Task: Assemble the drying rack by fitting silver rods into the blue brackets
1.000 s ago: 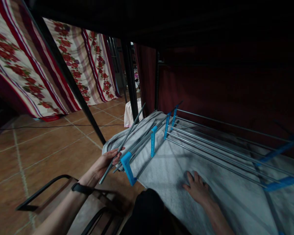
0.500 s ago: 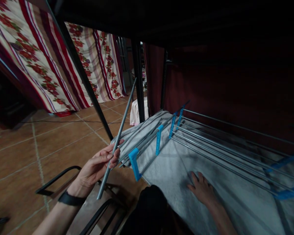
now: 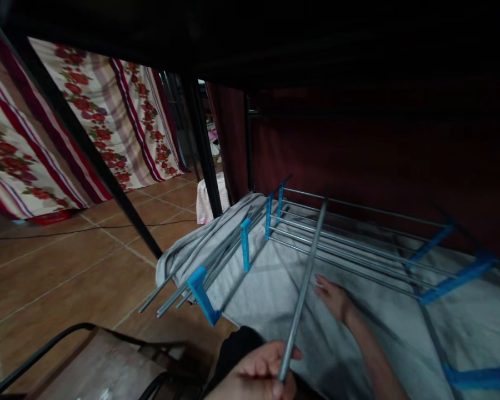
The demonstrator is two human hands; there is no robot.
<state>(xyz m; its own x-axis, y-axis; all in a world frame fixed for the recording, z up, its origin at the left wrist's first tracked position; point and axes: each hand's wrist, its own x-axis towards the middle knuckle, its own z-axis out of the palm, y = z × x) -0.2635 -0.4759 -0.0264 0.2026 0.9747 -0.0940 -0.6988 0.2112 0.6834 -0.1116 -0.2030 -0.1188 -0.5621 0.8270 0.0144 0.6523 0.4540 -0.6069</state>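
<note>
Nearest, a grey metal rod [image 3: 302, 291] is gripped at its lower end by the closed left hand [image 3: 256, 371], so its length is aimed out over the bed's white cover [image 3: 400, 339]. Beyond, the right hand [image 3: 335, 297] is laid flat and open on that cover, seemingly for support, just short of the half-built rack [image 3: 350, 250] with blue brackets [image 3: 454, 280]

Thin grey metal rod [image 3: 302, 290], straight and bare, near end pinched in the left hand [image 3: 256, 369], slanting up and away, far tip above the rack [image 3: 245, 244], pale towel [image 3: 270, 300] spread underneath, right hand [image 3: 335, 297] flat on it
</note>
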